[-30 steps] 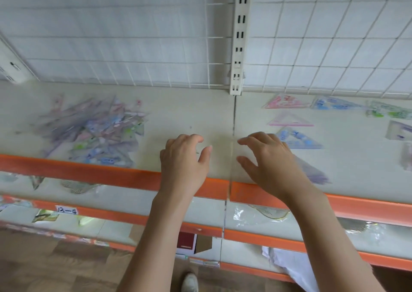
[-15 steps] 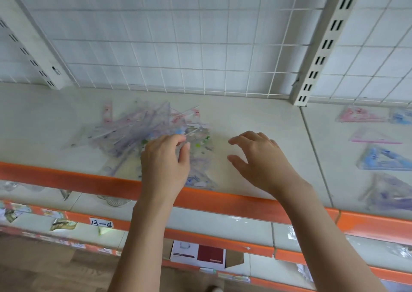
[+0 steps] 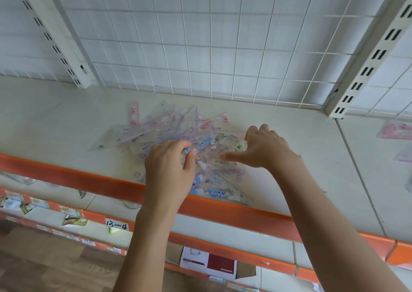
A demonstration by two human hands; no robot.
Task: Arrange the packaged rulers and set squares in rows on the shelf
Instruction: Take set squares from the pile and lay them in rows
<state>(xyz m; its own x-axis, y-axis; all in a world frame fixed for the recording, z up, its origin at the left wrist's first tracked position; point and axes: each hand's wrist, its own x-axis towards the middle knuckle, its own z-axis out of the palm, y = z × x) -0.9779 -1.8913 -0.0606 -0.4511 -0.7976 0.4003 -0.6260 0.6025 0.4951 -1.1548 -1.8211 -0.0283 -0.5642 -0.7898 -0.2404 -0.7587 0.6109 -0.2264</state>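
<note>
Pile (image 3: 178, 135): packaged rulers and set squares heaped loosely on the shelf (image 3: 301, 158), near its orange front edge (image 3: 223, 209).
Left hand (image 3: 169, 171): over the pile's near side, fingers curled, thumb and forefinger pinching one packet.
Right hand (image 3: 263, 149): just beside, above the pile's right part, fingers bent down, thumb out; grip cannot be told.
Far right: pink packets (image 3: 396, 130) lying apart.

Both hands (image 3: 214, 160) reach into the heap of packaged rulers (image 3: 178, 133).
</note>
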